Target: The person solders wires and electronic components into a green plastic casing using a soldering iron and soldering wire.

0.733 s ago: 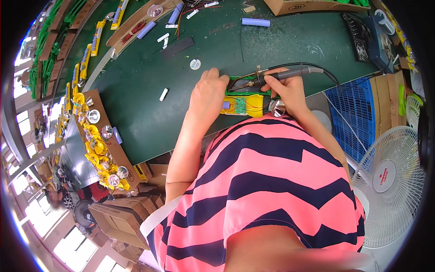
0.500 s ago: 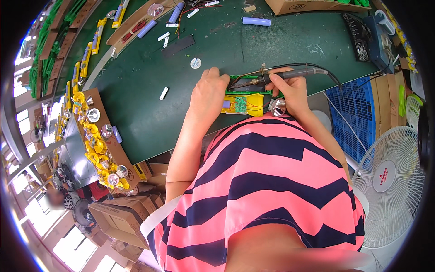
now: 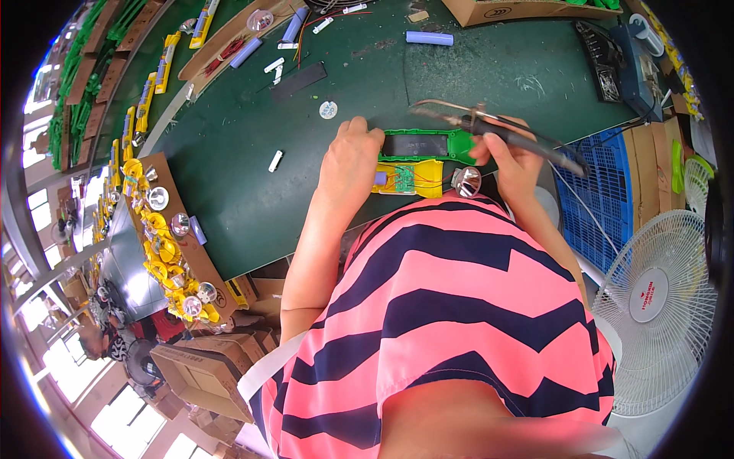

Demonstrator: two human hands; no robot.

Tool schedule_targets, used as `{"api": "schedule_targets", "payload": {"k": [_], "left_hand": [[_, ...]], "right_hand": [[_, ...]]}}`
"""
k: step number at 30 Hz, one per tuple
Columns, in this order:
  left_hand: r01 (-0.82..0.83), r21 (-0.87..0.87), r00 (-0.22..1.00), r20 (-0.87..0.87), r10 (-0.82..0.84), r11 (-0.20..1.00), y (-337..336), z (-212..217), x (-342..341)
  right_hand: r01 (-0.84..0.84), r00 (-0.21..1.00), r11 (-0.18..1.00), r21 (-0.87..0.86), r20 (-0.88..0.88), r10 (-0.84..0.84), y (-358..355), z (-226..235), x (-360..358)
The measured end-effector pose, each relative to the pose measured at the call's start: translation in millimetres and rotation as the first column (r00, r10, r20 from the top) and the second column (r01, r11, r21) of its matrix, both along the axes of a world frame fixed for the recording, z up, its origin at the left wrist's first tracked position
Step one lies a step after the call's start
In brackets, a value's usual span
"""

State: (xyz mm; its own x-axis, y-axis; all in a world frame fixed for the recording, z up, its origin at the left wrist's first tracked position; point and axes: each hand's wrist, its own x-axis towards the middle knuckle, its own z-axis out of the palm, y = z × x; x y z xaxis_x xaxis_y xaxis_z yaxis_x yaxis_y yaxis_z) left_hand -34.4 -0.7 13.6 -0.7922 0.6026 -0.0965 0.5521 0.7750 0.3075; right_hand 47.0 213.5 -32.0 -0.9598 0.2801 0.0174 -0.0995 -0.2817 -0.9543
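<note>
My right hand (image 3: 514, 157) grips a black soldering iron (image 3: 527, 143), its blurred tip pointing left above the table. My left hand (image 3: 350, 162) is closed over the left end of a green plastic flashlight casing (image 3: 462, 145) with a dark panel in its middle. Nearer me lies a yellow casing half (image 3: 430, 177), alongside the green one. A small green circuit board (image 3: 405, 178) with thin wires sits in it, beside a purple battery cell (image 3: 380, 178) partly hidden by my left hand. A shiny round reflector (image 3: 467, 182) rests at its right end.
Further off on the green table (image 3: 359, 84) lie a loose purple cell (image 3: 430, 38), a white disc (image 3: 328, 110) and a dark strip (image 3: 300, 82). A blue soldering station (image 3: 641, 73) stands right. Left, a cardboard tray (image 3: 180, 222) holds yellow parts. A white fan (image 3: 654, 306) stands lower right.
The soldering iron has lifted off the green casing and swung up and right with my right hand, uncovering the dark panel. My left hand has stayed nearly in place.
</note>
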Motion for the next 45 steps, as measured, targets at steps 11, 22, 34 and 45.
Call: {"api": "schedule_targets", "payload": {"k": [11, 22, 34, 45], "left_hand": [[0.002, -0.003, 1.0, -0.015, -0.002, 1.0, -1, -1, 2], [0.082, 0.303, 0.979, -0.203, -0.02, 0.949, 6, 31, 9], [0.137, 0.465, 0.991, -0.066, -0.12, 0.875, 23, -21, 36], [-0.127, 0.227, 0.985, -0.089, 0.15, 0.966, 29, -19, 20]], "right_hand": [[0.065, 0.979, 0.594, 0.802, -0.166, 0.118, 26, 1, 12], [-0.085, 0.984, 0.659, 0.747, -0.042, 0.175, 24, -3, 10], [-0.079, 0.977, 0.621, 0.78, -0.064, 0.205, 23, -10, 4], [-0.027, 0.885, 0.65, 0.76, -0.283, 0.369, 22, -2, -21]]}}
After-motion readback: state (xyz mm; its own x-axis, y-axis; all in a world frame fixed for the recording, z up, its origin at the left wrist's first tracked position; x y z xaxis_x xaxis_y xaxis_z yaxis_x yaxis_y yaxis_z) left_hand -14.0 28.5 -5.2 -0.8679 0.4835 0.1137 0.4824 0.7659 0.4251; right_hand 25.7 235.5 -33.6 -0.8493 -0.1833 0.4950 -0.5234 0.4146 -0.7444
